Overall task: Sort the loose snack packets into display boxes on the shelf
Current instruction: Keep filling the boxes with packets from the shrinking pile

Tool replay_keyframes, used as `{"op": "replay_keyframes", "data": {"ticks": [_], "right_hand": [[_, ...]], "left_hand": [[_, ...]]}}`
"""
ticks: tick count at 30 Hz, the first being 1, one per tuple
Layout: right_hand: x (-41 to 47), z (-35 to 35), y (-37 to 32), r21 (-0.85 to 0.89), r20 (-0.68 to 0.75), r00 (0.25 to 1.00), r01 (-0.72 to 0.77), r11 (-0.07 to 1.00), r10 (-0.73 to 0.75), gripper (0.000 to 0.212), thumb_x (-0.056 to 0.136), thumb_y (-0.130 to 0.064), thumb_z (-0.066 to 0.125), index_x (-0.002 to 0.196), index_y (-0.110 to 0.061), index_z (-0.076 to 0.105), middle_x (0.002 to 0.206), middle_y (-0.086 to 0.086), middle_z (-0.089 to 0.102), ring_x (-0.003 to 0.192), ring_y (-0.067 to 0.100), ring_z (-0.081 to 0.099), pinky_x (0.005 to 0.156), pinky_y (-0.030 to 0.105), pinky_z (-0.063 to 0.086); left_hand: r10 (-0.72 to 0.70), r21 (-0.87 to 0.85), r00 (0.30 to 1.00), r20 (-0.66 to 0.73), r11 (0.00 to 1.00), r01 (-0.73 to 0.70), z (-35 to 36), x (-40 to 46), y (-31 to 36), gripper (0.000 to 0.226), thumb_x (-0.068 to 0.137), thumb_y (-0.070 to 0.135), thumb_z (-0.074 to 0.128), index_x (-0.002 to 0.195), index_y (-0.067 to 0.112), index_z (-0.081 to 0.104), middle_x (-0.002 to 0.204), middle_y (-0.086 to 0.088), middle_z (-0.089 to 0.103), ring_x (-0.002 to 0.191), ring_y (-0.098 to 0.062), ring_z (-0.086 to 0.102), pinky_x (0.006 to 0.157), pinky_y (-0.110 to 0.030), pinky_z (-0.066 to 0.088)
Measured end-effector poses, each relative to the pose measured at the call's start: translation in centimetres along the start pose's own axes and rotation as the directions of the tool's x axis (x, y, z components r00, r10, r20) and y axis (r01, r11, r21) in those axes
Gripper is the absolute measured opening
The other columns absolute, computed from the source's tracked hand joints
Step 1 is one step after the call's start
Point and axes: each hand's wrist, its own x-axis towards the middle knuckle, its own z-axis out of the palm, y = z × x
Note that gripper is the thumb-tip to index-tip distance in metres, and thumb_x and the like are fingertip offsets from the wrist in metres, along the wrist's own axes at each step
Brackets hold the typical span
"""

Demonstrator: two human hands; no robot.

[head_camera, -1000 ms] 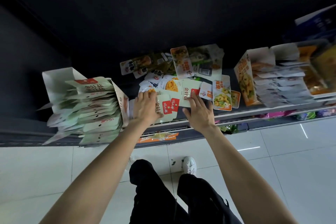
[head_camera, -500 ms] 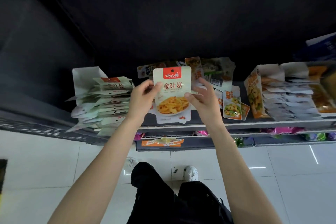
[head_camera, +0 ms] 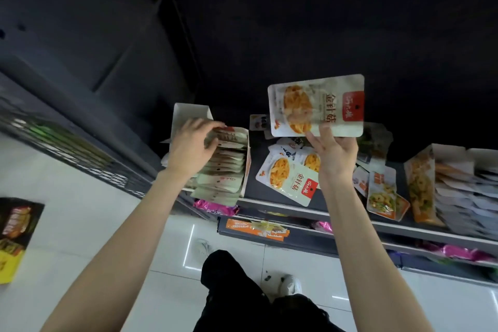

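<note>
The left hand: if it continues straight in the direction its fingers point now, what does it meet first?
The left hand already touches the packets standing in the left display box; going on, it would probably press into those packets first.

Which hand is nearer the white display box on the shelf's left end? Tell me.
Left. The left hand rests on the packets standing in the display box; the right hand is off to its right, holding a mushroom packet up above the loose pile.

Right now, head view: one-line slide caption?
Right hand holds a snack packet aloft; left hand touches packets in the display box.
</note>
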Motion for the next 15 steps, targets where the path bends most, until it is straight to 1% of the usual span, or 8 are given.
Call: {"op": "replay_keyframes", "data": {"ticks": [3,7,9,10,11,12,14,15], "right_hand": [[0.9,2.5,0.9,0.075,0.049,0.997,-0.058,0.996,0.055,0.037,0.093,-0.006,0.057,0.129,-0.005,0.051,0.116,0.001,0.066,0.099,0.013,0.067,0.082,0.028,0.055],[1.9,5.2,2.3,0.051,0.105,0.994,-0.036,0.998,0.031,0.032,0.09,-0.001,0.06,0.121,-0.001,0.052,0.111,0.004,0.064,0.103,0.017,0.065,0.078,0.029,0.057],[2.5,6.2,3.1,-0.048,0.148,0.989,0.006,0.999,0.001,0.025,0.089,-0.004,0.062,0.113,-0.01,0.057,0.109,0.002,0.064,0.106,0.019,0.063,0.083,0.034,0.056],[2.7,6.4,3.5,-0.162,0.18,0.983,0.079,0.984,-0.049,0.021,0.089,-0.007,0.063,0.108,-0.015,0.059,0.108,0.002,0.065,0.105,0.018,0.063,0.087,0.036,0.054],[3.0,6.8,4.0,-0.311,0.239,0.962,0.203,0.928,-0.131,0.018,0.089,-0.01,0.063,0.106,-0.015,0.062,0.107,0.004,0.066,0.102,0.018,0.064,0.089,0.034,0.053],[3.3,7.1,4.5,-0.461,0.334,0.917,0.36,0.811,-0.217,0.018,0.09,-0.012,0.063,0.108,-0.01,0.063,0.104,0.008,0.068,0.095,0.018,0.066,0.084,0.03,0.054],[3.5,7.9,5.9,-0.62,0.546,0.78,0.622,0.479,-0.306,0.024,0.091,-0.015,0.062,0.111,-0.003,0.063,0.086,0.014,0.071,0.071,0.024,0.068,0.064,0.032,0.055],[3.4,8.3,6.4,-0.636,0.627,0.726,0.686,0.353,-0.281,0.023,0.09,-0.015,0.062,0.111,-0.004,0.064,0.081,0.014,0.071,0.064,0.027,0.067,0.06,0.034,0.055]], "left_hand": [[0.11,0.048,0.993,-0.045,0.993,-0.108,-0.6,0.0,-0.9,0.018,0.08,0.011,0.072,0.09,0.026,0.073,0.084,0.005,0.069,0.08,-0.022,0.064,0.077,-0.032,0.042],[0.166,0.035,0.985,-0.044,0.986,-0.164,-0.8,-0.3,-1.2,0.019,0.073,0.013,0.079,0.085,0.028,0.076,0.081,0.008,0.071,0.072,-0.019,0.064,0.07,-0.032,0.051],[0.163,0.033,0.986,-0.03,0.986,-0.162,-0.7,-0.6,-1.4,0.019,0.072,0.015,0.079,0.085,0.029,0.076,0.082,0.008,0.072,0.07,-0.019,0.064,0.067,-0.034,0.054],[0.162,0.03,0.986,-0.022,0.986,-0.162,-0.5,-0.7,-1.4,0.019,0.073,0.016,0.079,0.086,0.029,0.076,0.082,0.008,0.072,0.071,-0.019,0.064,0.067,-0.036,0.054],[0.158,0.028,0.987,-0.017,0.987,-0.157,-0.5,-0.8,-1.5,0.018,0.074,0.016,0.078,0.087,0.03,0.076,0.083,0.008,0.072,0.072,-0.019,0.065,0.067,-0.037,0.054],[0.154,0.025,0.988,-0.017,0.988,-0.153,-0.5,-0.8,-1.7,0.019,0.074,0.017,0.077,0.088,0.03,0.076,0.084,0.008,0.073,0.073,-0.018,0.065,0.067,-0.038,0.055],[0.157,0.025,0.987,-0.025,0.987,-0.156,-0.5,-0.8,-1.9,0.02,0.074,0.016,0.078,0.089,0.03,0.076,0.085,0.009,0.073,0.074,-0.017,0.065,0.068,-0.037,0.055],[0.161,0.024,0.987,-0.028,0.987,-0.161,-0.5,-0.9,-1.9,0.021,0.074,0.016,0.078,0.089,0.03,0.076,0.085,0.01,0.073,0.074,-0.016,0.066,0.068,-0.036,0.055]]}}
